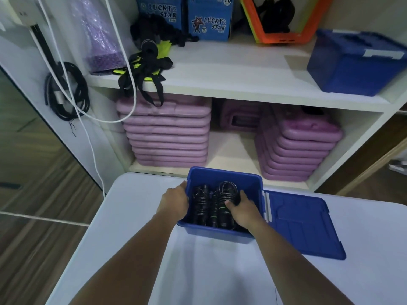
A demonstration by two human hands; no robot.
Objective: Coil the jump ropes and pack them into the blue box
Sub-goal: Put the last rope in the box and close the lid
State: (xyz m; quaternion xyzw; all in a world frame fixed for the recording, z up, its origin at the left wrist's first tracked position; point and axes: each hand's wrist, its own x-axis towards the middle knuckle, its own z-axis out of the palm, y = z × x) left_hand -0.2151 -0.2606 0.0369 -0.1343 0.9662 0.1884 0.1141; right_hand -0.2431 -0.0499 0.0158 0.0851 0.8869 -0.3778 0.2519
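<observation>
Jump ropes (222, 201) are filling the blue box (215, 233); lid (304, 227) is lying flat just right. Table (132, 216) is running open left and near. Shelf unit (242, 93) is blocking the far side.

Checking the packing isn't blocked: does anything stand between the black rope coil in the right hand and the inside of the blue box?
Nothing visible does. The blue plastic lid lies open to the right, and the right hand holds the coiled black jump rope inside the blue plastic box; the left hand grips its left wall.
</observation>
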